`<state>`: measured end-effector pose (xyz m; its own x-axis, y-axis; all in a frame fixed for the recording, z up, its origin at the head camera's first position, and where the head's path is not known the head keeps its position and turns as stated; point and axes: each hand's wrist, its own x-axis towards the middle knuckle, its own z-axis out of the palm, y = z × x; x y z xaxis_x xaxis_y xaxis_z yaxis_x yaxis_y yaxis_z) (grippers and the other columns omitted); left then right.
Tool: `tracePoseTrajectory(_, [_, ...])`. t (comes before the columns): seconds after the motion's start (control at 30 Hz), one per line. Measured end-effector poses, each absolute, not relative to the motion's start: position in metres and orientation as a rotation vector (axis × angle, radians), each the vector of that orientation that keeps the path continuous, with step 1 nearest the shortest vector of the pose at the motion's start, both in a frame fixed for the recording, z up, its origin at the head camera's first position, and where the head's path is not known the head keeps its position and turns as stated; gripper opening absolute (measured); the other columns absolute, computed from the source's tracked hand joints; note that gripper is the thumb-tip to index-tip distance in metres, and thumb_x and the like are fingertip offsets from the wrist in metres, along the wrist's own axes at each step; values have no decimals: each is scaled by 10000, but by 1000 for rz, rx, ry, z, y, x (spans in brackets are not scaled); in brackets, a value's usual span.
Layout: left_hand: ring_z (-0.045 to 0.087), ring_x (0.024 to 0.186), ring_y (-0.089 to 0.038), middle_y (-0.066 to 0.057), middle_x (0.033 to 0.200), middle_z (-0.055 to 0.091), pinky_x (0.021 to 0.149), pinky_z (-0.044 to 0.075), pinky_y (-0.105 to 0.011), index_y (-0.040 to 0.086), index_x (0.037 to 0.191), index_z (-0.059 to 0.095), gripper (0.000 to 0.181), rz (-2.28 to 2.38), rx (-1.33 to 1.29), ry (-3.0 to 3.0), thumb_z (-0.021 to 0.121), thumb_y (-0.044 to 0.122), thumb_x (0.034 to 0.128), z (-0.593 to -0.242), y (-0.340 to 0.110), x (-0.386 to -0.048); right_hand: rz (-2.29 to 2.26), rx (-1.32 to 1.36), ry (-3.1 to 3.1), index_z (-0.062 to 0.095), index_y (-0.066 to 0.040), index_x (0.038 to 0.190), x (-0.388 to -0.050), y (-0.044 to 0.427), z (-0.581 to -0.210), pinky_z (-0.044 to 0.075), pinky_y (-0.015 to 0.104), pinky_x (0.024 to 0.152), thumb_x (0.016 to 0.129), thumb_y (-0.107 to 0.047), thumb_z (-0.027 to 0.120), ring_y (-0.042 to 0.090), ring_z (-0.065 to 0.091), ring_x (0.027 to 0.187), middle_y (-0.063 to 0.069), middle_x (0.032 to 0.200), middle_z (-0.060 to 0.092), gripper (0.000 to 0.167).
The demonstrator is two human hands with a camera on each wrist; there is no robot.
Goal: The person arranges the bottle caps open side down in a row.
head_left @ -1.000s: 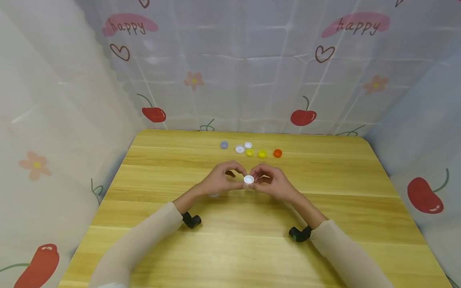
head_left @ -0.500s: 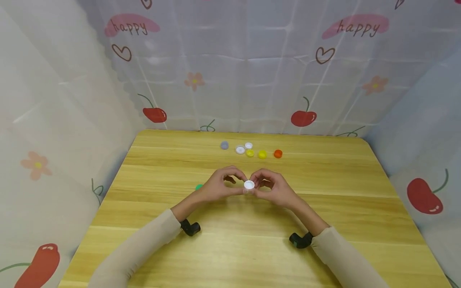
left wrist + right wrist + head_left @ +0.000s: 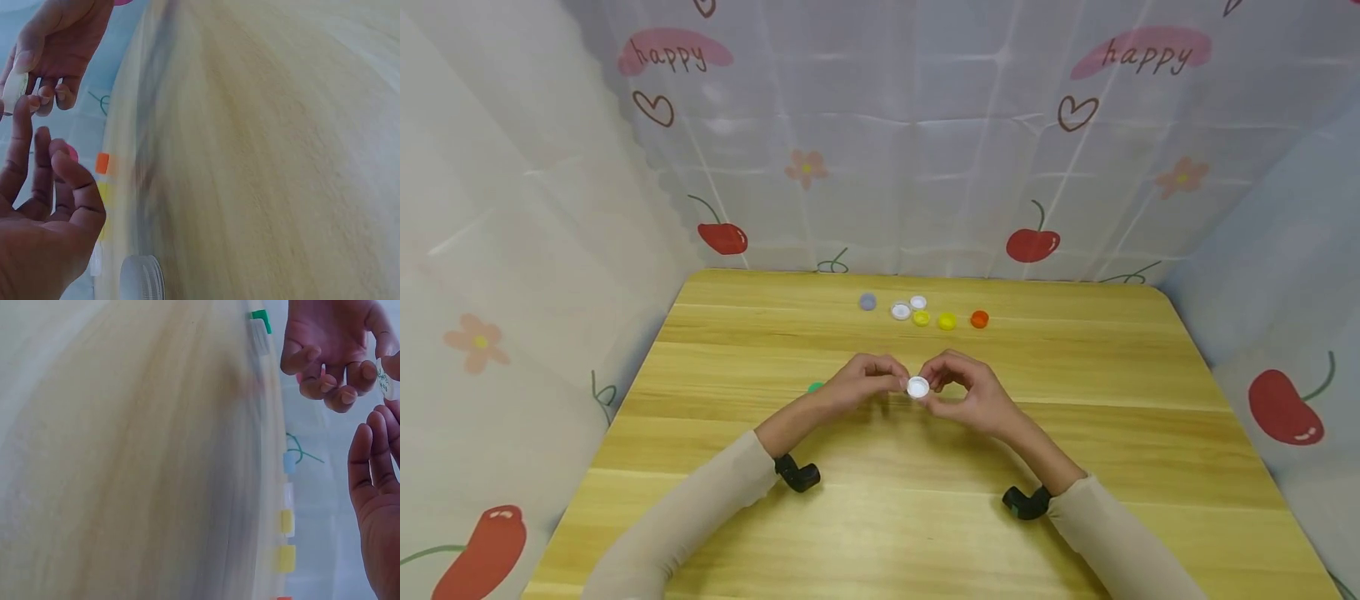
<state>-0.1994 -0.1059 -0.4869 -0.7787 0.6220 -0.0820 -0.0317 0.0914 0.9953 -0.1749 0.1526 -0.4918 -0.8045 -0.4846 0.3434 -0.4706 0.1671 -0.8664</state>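
A small round white cap (image 3: pixel 917 387) is held above the table between both hands, its hollow side up in the head view. Thumb and fingers of the right hand (image 3: pixel 973 396) pinch its right side. The left hand (image 3: pixel 850 387) has thumb and index fingertips at the left edge. In the left wrist view the left index tip meets the cap (image 3: pixel 15 92), while the other left fingers (image 3: pixel 42 165) are loosely bent. Green print shows on the cap (image 3: pixel 384 381) in the right wrist view, partly covered by a fingertip.
At the back of the table (image 3: pixel 760 317) lie a bluish cap (image 3: pixel 868 302), two whitish caps (image 3: pixel 900 311), two yellow caps (image 3: pixel 947 321) and an orange-red cap (image 3: pixel 979 319). A green cap (image 3: pixel 816 387) shows beside the left wrist; a clear ridged piece (image 3: pixel 142 278) stands nearby.
Both hands and the held cap have lowered slightly toward the person. The cap has tilted a little, and the left thumb and index finger have drawn closer together. The green cap has come into view.
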Motion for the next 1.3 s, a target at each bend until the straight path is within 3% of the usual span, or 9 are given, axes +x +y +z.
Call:
tracePoseTrajectory(0.2, [568, 1032, -173, 78, 1046, 707, 877, 507, -352, 88, 993, 779, 136, 1717, 544, 1820, 658, 149, 983, -486, -108, -201, -1716, -1014, 2414, 735, -186, 1131, -174, 152, -491, 631, 390, 843, 849, -5, 885, 339, 691, 927, 9, 1064, 720, 367])
tracePoseTrajectory(0.4, [573, 1015, -196, 27, 1067, 689, 846, 533, -373, 35, 975, 769, 158, 1693, 514, 1937, 681, 166, 984, -487, -107, -202, -1651, -951, 2466, 729, -170, 1165, -175, 151, -493, 623, 409, 831, 897, -98, 881, 239, 695, 910, 32, 1073, 733, 316])
tracePoseTrajectory(0.57, [588, 1047, -199, -11, 1108, 668, 850, 559, -349, 64, 942, 784, 152, 1627, 580, 2194, 721, 196, 980, -487, -109, -202, -1635, -685, 2375, 711, -137, 1234, -177, 150, -493, 613, 339, 843, 1026, -229, 759, 238, 688, 950, 74, 1101, 718, 233])
tracePoseTrajectory(0.77, [626, 1067, -178, -13, 1120, 636, 875, 601, -318, 186, 905, 771, 63, 1568, 713, 2409, 774, 209, 963, -490, -111, -203, -1798, -230, 1838, 662, -34, 1242, -181, 149, -488, 608, 279, 833, 1141, -338, 534, 169, 682, 921, 48, 1079, 707, 346])
tracePoseTrajectory(1.03, [619, 1082, -159, -3, 1149, 611, 888, 614, -371, 178, 951, 773, 29, 1496, 1020, 2573, 790, 194, 934, -487, -109, -195, -1841, -145, 1530, 720, -94, 1118, -180, 146, -493, 598, 243, 784, 1134, -278, 514, 107, 678, 811, -31, 927, 753, 277])
tracePoseTrajectory(1.3, [607, 1072, -165, -22, 1171, 582, 862, 619, -367, 156, 967, 778, 44, 1495, 1158, 2601, 786, 164, 925, -487, -108, -192, -1900, -129, 1405, 715, -133, 1065, -176, 143, -497, 590, 241, 801, 1131, -236, 460, 103, 680, 847, -37, 921, 748, 283])
